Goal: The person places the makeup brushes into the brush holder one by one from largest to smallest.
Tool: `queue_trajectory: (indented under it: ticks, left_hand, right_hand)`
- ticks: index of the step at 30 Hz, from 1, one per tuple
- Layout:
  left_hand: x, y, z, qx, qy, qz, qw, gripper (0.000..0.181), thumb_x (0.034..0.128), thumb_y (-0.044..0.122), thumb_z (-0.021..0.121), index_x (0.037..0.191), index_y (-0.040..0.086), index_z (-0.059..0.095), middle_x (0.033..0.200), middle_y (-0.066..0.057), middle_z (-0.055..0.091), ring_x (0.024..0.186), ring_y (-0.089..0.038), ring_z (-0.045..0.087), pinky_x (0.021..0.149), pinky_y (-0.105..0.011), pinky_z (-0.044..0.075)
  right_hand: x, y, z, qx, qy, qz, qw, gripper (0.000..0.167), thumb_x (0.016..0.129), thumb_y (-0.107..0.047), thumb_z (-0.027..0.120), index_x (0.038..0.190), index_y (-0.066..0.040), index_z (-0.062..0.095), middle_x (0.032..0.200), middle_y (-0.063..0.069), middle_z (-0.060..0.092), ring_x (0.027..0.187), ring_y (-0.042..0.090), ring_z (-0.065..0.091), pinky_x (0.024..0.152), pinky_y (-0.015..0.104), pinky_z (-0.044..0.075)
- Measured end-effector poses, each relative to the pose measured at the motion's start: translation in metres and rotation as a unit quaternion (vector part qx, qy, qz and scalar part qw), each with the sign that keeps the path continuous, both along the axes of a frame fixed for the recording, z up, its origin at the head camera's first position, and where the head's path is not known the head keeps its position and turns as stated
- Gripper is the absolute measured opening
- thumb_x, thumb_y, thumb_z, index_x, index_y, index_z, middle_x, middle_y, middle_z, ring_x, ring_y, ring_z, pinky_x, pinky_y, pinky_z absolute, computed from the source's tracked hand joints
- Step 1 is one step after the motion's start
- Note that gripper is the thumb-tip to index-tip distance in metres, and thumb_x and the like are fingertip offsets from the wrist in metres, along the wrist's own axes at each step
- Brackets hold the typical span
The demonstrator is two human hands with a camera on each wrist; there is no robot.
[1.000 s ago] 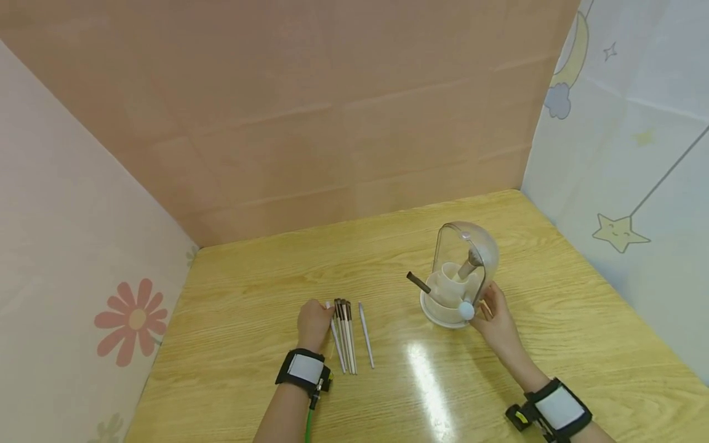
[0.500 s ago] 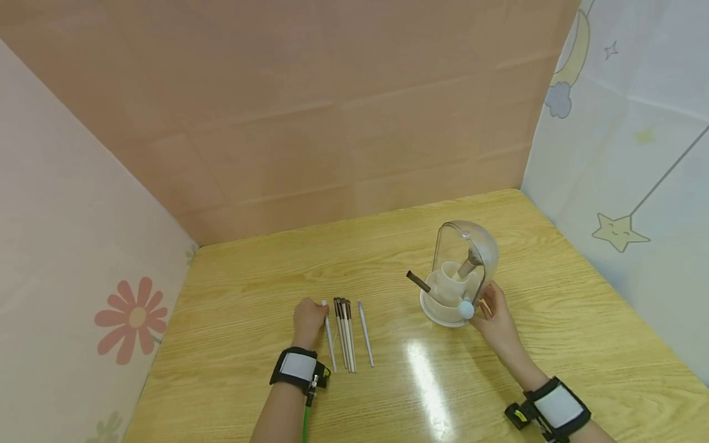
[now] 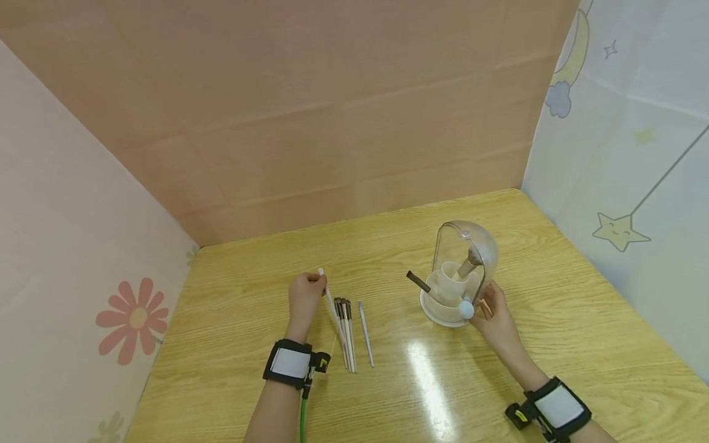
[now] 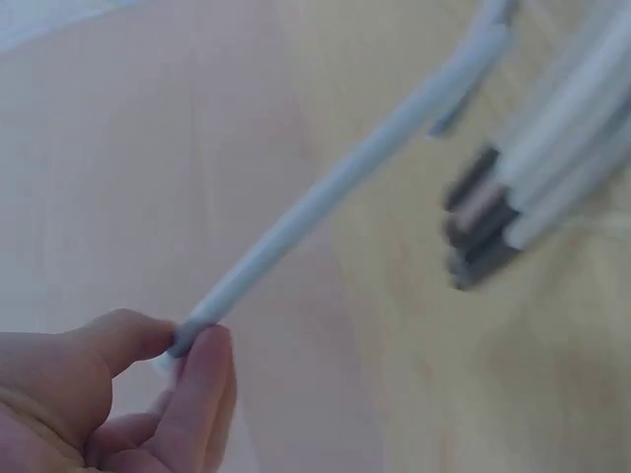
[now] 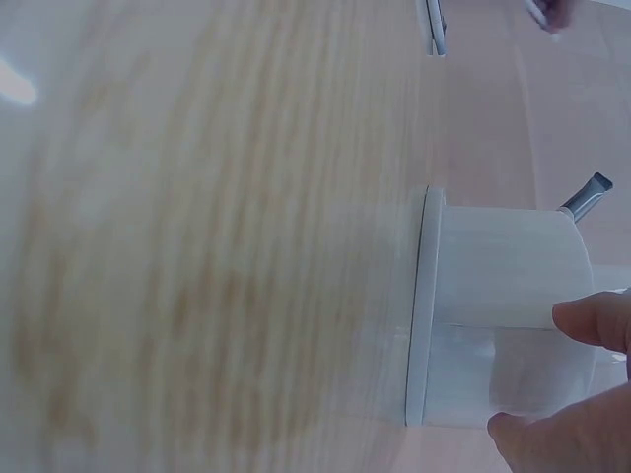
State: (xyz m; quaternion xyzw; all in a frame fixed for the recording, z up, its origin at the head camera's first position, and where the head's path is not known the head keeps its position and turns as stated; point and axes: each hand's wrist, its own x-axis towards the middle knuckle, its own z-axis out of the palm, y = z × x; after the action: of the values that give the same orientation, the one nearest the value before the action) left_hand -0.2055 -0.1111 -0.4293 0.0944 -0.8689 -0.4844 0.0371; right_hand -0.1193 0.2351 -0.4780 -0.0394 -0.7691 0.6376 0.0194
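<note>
Between thumb and fingers, my left hand (image 3: 304,301) pinches a white pen-like stick (image 3: 330,303) by its far end; in the left wrist view the stick (image 4: 325,192) slants up to the right from the fingertips. Several thin brushes with dark tips (image 3: 347,338) lie side by side just right of it. On the right, my right hand (image 3: 497,318) holds the side of a white holder (image 3: 445,311) with a clear domed cover (image 3: 485,246). In the right wrist view, thumb and finger touch the holder's wall (image 5: 508,266). A fluffy brush (image 3: 469,263) and a dark-ended brush (image 3: 418,281) stand in the holder.
Another thin white stick (image 3: 366,335) lies on the wooden table (image 3: 249,277), between the brushes and the holder. A pinkish-brown cloth backdrop (image 3: 332,123) rises behind the table, with patterned panels on the left (image 3: 83,215) and right (image 3: 653,154).
My left hand has moved left and farther back, drawing the white stick away from beside the brushes and lifting its far end. My right hand and the holder have stayed in place.
</note>
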Motion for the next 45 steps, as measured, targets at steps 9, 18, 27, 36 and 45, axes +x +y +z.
queue_trajectory:
  ticks: [9,18,27,36,45]
  left_hand:
    - [0.005,0.041,0.05,0.127,0.099,-0.012,0.9869,0.021,0.0921,0.013,0.061,0.104,-0.005,0.064,0.097,-0.02,0.066,0.079,-0.019,0.067,0.069,-0.027,0.058]
    - [0.007,0.082,0.059,0.268,0.122,-0.043,0.9548,0.019,0.0912,0.009,0.062,0.104,-0.005,0.062,0.096,-0.015,0.065,0.085,-0.023,0.067,0.073,-0.02,0.056]
    - [0.009,0.119,0.037,0.267,0.097,-0.063,0.9566,0.018,0.0905,0.012,0.065,0.103,0.0,0.064,0.1,-0.015,0.066,0.086,-0.013,0.067,0.074,-0.02,0.055]
    - [0.012,0.139,0.017,0.222,0.094,-0.093,0.9661,0.015,0.0892,0.012,0.066,0.099,0.0,0.065,0.098,-0.015,0.069,0.086,-0.015,0.068,0.069,-0.019,0.055]
    - [0.01,0.145,0.006,0.184,0.091,-0.112,0.9723,0.015,0.0895,0.013,0.066,0.098,0.001,0.066,0.1,-0.015,0.07,0.091,-0.02,0.07,0.074,-0.022,0.057]
  right_hand:
    - [-0.001,0.001,-0.001,0.003,-0.003,-0.003,1.0,0.086,0.088,0.009,0.055,0.151,0.0,-0.003,0.153,0.034,0.009,0.143,0.051,0.007,0.116,0.06,0.011]
    - [0.001,0.002,0.0,-0.002,-0.006,-0.001,1.0,0.087,0.088,0.009,0.055,0.151,0.001,-0.006,0.154,0.035,0.006,0.144,0.05,0.005,0.117,0.058,0.011]
    - [0.0,0.0,0.0,0.001,0.003,-0.003,1.0,0.085,0.087,0.012,0.053,0.15,0.004,-0.004,0.152,0.037,0.008,0.142,0.052,0.006,0.116,0.059,0.011]
    - [0.001,0.001,0.0,-0.003,-0.008,0.001,1.0,0.087,0.089,0.008,0.054,0.151,0.001,-0.006,0.154,0.034,0.005,0.144,0.049,0.005,0.117,0.058,0.011]
    - [0.001,0.001,0.0,0.002,-0.008,0.0,1.0,0.086,0.089,0.008,0.054,0.151,0.001,-0.005,0.154,0.035,0.005,0.144,0.05,0.006,0.117,0.058,0.012]
